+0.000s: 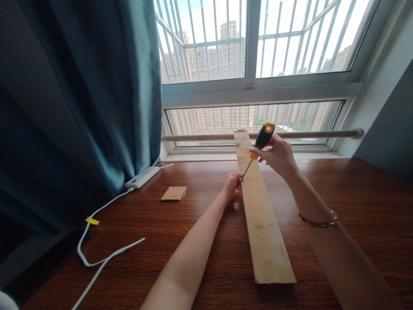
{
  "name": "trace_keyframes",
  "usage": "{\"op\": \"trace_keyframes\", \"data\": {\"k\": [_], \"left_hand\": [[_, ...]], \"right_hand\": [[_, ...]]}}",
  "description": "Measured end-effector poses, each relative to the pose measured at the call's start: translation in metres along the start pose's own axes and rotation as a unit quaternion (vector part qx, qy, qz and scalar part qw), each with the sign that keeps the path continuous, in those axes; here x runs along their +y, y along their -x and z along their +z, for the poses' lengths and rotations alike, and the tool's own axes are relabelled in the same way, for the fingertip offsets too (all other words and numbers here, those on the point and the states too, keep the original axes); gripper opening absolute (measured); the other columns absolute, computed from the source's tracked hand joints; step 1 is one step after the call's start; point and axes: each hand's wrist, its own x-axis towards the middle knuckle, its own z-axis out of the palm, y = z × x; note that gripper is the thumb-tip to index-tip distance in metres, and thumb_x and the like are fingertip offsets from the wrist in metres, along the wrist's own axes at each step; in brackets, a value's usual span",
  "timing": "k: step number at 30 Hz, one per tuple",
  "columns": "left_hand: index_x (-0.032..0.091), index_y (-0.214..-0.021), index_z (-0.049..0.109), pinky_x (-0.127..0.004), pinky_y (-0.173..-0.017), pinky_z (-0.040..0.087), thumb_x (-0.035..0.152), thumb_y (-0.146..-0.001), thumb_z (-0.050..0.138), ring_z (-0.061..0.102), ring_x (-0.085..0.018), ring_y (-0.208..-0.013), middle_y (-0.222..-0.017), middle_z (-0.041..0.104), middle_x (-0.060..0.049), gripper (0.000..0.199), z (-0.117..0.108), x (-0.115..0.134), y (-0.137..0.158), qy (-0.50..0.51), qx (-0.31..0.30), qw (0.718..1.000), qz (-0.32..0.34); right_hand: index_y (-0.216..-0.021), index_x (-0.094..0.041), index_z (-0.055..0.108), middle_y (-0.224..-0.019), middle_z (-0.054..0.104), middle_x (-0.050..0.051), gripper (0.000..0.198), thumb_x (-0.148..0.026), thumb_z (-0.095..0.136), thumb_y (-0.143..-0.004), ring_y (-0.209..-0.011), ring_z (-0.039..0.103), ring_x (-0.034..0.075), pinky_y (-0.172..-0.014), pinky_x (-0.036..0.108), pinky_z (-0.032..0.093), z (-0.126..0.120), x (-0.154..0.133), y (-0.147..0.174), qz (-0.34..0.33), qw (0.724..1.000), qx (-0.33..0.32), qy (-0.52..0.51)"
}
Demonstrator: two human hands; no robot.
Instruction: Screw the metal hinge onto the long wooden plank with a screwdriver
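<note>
A long pale wooden board (264,228) reaches from near me towards the window. My right hand (280,156) is closed round the lower handle of a screwdriver (265,135) with a black and orange-yellow grip. The tool slants down to the left, its tip at a small shiny metal fitting (241,175) on the board's left edge. At that same edge, my left hand (231,185) has its fingers closed on the fitting. Its exact shape and the finger contact are too small to make out.
On the brown wooden tabletop (200,232), a thin square brown piece (173,193) lies left of my hands beside small metal pins (185,193). A white power strip (142,177) and white cable (93,263) lie by the blue curtain (135,86). A horizontal rail (200,137) crosses before the window.
</note>
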Motion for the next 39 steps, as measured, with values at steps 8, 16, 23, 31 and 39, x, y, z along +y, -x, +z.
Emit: {"op": "trace_keyframes", "data": {"k": [8,16,23,31,39], "left_hand": [[0.014,-0.054,0.051,-0.023,-0.037,0.016,0.037,-0.069,0.053,0.030,-0.005,-0.035,-0.043,0.041,0.003,0.027,0.001,0.004,0.002,-0.016,-0.005,1.000,-0.007],[0.014,-0.054,0.049,-0.023,-0.037,0.016,0.035,-0.067,0.055,0.029,-0.004,-0.035,-0.043,0.040,0.003,0.026,-0.001,0.000,-0.001,-0.004,-0.001,1.000,-0.009],[0.014,-0.054,0.049,-0.023,-0.037,0.014,0.037,-0.064,0.059,0.030,-0.004,-0.036,-0.045,0.041,0.002,0.027,0.001,0.004,-0.001,0.011,-0.003,1.000,-0.027],[0.014,-0.054,0.047,-0.023,-0.038,0.012,0.034,-0.064,0.058,0.027,-0.004,-0.037,-0.045,0.040,0.002,0.025,0.000,0.002,-0.002,0.021,-0.006,0.999,-0.027],[0.014,-0.055,0.048,-0.023,-0.039,0.011,0.035,-0.064,0.058,0.028,-0.004,-0.037,-0.047,0.042,0.001,0.025,0.000,0.001,-0.002,0.025,-0.012,0.999,-0.031]], "right_hand": [[-0.087,-0.018,0.053,-0.079,0.066,0.003,0.044,-0.027,0.078,-0.052,-0.063,0.067,0.020,-0.056,0.033,0.057,-0.021,-0.006,0.001,0.113,0.941,-0.169,-0.272],[-0.074,-0.016,0.052,-0.068,0.063,0.004,0.038,-0.043,0.073,-0.058,-0.046,0.061,0.019,-0.037,0.027,0.047,-0.004,0.002,0.000,0.024,0.999,0.037,0.005],[-0.083,-0.017,0.049,-0.078,0.066,0.006,0.042,-0.023,0.077,-0.053,-0.059,0.066,0.020,-0.051,0.030,0.056,-0.021,-0.009,0.001,0.128,0.951,-0.126,-0.253],[-0.080,-0.017,0.051,-0.067,0.062,0.002,0.042,-0.041,0.073,-0.056,-0.042,0.058,0.016,-0.036,0.026,0.046,-0.004,0.001,0.001,0.047,0.997,0.065,-0.007],[-0.087,-0.019,0.041,-0.078,0.064,0.004,0.046,-0.023,0.075,-0.056,-0.052,0.064,0.018,-0.043,0.028,0.054,-0.015,-0.004,0.000,0.124,0.969,-0.050,-0.207]]}}
